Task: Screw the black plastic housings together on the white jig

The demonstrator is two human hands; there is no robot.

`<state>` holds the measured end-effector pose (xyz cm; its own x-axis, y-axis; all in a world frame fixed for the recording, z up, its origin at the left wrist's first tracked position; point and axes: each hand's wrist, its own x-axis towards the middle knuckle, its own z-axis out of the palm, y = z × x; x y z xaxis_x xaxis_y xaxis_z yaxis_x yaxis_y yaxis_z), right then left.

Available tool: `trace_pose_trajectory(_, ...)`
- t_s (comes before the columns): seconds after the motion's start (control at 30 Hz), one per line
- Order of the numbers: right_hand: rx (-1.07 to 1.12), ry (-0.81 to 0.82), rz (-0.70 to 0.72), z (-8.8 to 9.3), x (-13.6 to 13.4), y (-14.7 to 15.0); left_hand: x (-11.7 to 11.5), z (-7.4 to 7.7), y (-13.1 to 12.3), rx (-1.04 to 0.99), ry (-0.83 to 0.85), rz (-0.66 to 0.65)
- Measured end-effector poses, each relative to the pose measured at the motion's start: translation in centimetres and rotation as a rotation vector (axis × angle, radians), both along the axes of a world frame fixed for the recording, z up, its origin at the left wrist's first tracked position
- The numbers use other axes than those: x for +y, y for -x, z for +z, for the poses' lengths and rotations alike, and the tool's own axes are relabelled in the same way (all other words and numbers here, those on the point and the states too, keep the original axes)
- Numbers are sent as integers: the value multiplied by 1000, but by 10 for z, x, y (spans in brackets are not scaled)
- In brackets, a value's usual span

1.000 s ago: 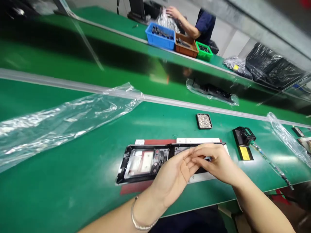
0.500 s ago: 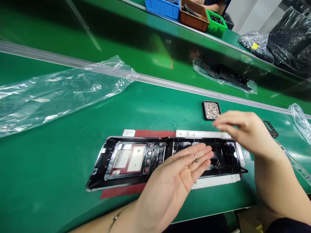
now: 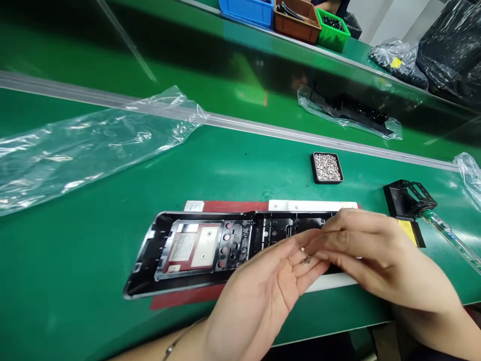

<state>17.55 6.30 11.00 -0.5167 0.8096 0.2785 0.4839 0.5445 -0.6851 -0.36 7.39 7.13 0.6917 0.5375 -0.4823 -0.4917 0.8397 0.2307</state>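
Observation:
My left hand [image 3: 263, 286] lies palm up over the black plastic housing [image 3: 143, 273], its fingers stretched out and slightly cupped. A few small metal nuts [image 3: 306, 260] rest on its fingers. My right hand [image 3: 372, 250] bends over the left fingertips, thumb and fingers drawn together at the nuts; whether one is pinched between them is hidden. Under both hands the housing lies open side up, its right half largely covered. Beneath it are a red mat [image 3: 188, 297] and a white fixture strip [image 3: 311, 205].
A small black tray of metal nuts [image 3: 327, 168] stands behind the housing. To the right are a black bracket-like holder [image 3: 394, 198] and a clear-bodied tool [image 3: 451, 238]. Plastic film [image 3: 112, 145] lies left; a bagged black part [image 3: 349, 113] lies behind the rail. Blue, brown and green bins [image 3: 296, 22] stand farther back.
My right hand has come down and left from near the nut tray to the left fingertips. The black holder at the right is now uncovered. My left hand stays palm up.

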Motion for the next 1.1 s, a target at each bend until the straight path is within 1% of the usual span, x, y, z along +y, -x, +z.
trace_pose_trajectory(0.13,-39,-8,-6,-15,-5,6,-1,2,-2,-44,-33,-26)
trace_pose_trajectory(0.2,-31,-7,-17,-19,-5,5,-2,2,-2,-51,-57,-34)
trace_pose_trajectory(0.4,-98,56,-39,-18,-12,6,-6,1,-1,-52,-74,-23)
trace_pose_trajectory(0.57,-95,45,-67,-20,-18,8,-9,3,-1,21,-38,-44)
trace_pose_trajectory(0.67,-59,29,-125,-17,-15,1,-12,0,0,68,31,-23)
trace_pose_trajectory(0.77,-43,37,-168,-16,-7,-14,-15,-4,2,137,120,4)
trace_pose_trajectory(0.87,-82,80,-160,-18,2,-29,-16,-6,2,204,185,16)
trace_pose_trajectory(0.97,-110,128,-140,-21,7,-37,-15,-5,1,223,213,17)
trace_pose_trajectory(1.1,-110,164,-62,-21,10,-44,-16,-5,-1,234,225,16)
